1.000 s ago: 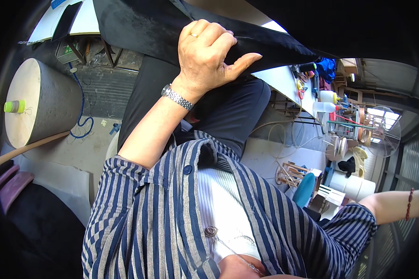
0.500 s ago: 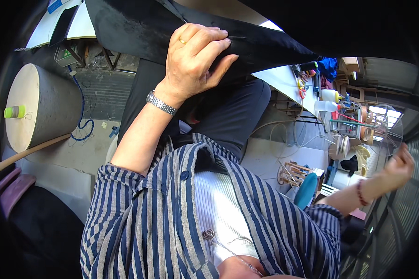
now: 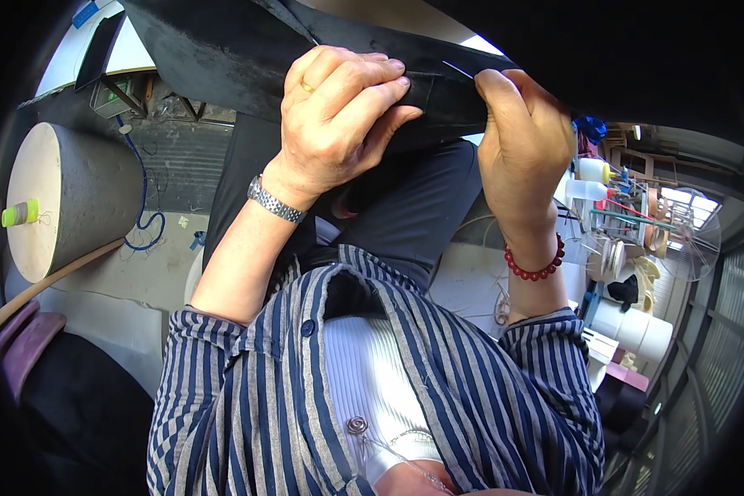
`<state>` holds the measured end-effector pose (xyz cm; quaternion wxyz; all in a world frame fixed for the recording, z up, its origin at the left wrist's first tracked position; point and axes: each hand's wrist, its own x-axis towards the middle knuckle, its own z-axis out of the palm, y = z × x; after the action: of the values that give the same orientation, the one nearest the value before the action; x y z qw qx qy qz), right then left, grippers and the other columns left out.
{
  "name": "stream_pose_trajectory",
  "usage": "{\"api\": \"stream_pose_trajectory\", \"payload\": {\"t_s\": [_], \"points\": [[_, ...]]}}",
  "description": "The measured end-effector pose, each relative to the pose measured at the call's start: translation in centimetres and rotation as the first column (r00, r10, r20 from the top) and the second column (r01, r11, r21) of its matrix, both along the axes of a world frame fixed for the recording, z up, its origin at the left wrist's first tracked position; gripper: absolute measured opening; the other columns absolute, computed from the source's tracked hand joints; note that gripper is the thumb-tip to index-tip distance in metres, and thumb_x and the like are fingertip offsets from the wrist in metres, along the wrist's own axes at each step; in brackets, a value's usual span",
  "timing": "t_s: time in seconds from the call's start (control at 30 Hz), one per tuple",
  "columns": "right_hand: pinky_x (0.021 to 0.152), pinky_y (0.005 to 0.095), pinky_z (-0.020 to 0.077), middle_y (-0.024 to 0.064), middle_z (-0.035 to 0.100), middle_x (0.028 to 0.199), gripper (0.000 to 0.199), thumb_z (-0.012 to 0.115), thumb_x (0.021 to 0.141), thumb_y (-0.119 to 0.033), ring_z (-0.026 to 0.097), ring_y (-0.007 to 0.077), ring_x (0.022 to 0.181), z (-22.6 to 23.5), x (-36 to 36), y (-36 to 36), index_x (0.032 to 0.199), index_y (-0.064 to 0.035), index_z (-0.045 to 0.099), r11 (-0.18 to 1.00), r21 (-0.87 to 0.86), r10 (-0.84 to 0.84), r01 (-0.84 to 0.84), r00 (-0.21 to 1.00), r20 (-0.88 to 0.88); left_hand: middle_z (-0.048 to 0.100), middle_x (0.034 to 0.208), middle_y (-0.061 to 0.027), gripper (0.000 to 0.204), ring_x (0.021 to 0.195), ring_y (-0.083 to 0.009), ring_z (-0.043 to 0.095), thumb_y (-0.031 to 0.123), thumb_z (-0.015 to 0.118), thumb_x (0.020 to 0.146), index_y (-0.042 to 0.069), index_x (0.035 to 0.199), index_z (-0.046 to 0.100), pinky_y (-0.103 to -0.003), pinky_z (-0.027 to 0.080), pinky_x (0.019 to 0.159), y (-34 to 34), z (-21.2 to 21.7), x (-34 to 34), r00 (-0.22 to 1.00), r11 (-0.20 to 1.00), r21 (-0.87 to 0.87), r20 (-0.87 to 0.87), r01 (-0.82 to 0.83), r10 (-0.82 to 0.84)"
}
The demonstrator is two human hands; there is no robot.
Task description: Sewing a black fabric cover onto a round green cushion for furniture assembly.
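A long piece of black, leather-like material (image 3: 215,74) stretches across the top, above my lap. My left hand (image 3: 335,120), with a ring and a metal watch at its wrist, grips the edge of it, fingers curled over and thumb pressed close. To the right, my right hand (image 3: 527,136) is closed in a pinch on a thin needle (image 3: 457,69). Its tip points up and left, close to the black material. Whether it touches, I cannot tell. A fine thread is not clearly visible.
At the left stands a large pale drum-shaped block (image 3: 78,194) with a yellow-green spool (image 3: 21,213) on its face. A blue hose (image 3: 146,194) hangs beside it. Squeeze bottles (image 3: 587,190), wire reels (image 3: 608,258) and white rolls (image 3: 632,331) crowd the right side.
My right hand has come back from far out at the right to the black material, with the needle now visible in its fingers. My left hand keeps its grip, shifted slightly left.
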<state>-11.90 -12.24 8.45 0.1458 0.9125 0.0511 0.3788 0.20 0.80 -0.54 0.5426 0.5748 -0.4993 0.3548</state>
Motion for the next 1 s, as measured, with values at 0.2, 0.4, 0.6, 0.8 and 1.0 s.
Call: {"api": "stream_pose_trajectory", "payload": {"t_s": [0.2,0.4,0.6,0.8,1.0], "points": [[0.055,0.0307,0.0467,0.004,0.061,0.076,0.015,0.062,0.071,-0.003,0.059,0.0203,0.063,1.8,0.3,1.0,0.085,-0.0072,0.063,0.996,-0.088,-0.017,0.001,0.983,-0.181,0.068,0.091,-0.0071,0.024,0.082,-0.0209,0.064,0.016,0.08,0.069,0.005,0.086,0.068,-0.032,0.046,0.076,0.5,0.0,0.0,1.0,1.0,0.011,0.004,0.009,-0.01],[0.067,0.0304,0.0547,0.0127,0.067,0.088,0.029,0.066,0.068,0.011,0.066,0.0257,0.075,3.2,-0.2,2.3,0.093,-0.0032,0.069,0.987,-0.072,-0.159,0.143,0.915,-0.371,0.068,0.091,-0.0067,0.023,0.083,-0.0206,0.064,0.017,0.079,0.07,0.006,0.086,0.068,-0.032,0.046,0.077,0.8,0.1,0.0,1.0,1.0,0.021,0.01,-0.003,0.002],[0.068,0.0275,0.0551,0.0133,0.067,0.088,0.026,0.066,0.069,0.012,0.067,0.0263,0.076,3.2,0.2,2.6,0.091,-0.0014,0.069,0.989,-0.1,-0.139,0.11,0.921,-0.363,0.068,0.09,-0.0064,0.023,0.083,-0.0207,0.064,0.017,0.079,0.069,0.006,0.086,0.068,-0.032,0.047,0.076,0.8,0.0,0.1,1.0,1.0,0.01,0.014,-0.002,0.002],[0.068,0.0283,0.056,0.0141,0.068,0.082,0.02,0.066,0.071,0.013,0.068,0.027,0.074,2.2,0.4,1.7,0.086,0.0011,0.069,0.995,0.081,-0.029,0.049,0.971,-0.236,0.068,0.089,-0.0061,0.023,0.082,-0.0209,0.064,0.017,0.079,0.069,0.006,0.086,0.068,-0.032,0.047,0.074,0.8,0.1,0.1,1.0,1.0,-0.004,0.022,-0.003,0.003],[0.069,0.0275,0.0563,0.0141,0.068,0.082,0.017,0.065,0.074,0.012,0.069,0.0261,0.076,2.0,0.9,2.1,0.086,0.0026,0.069,0.992,0.126,0.015,0.015,0.972,-0.234,0.067,0.087,-0.0043,0.02,0.082,-0.0194,0.064,0.018,0.078,0.07,0.007,0.083,0.067,-0.032,0.047,0.075,0.6,0.0,0.4,0.998,0.999,-0.033,0.049,-0.031,0.032]]}}
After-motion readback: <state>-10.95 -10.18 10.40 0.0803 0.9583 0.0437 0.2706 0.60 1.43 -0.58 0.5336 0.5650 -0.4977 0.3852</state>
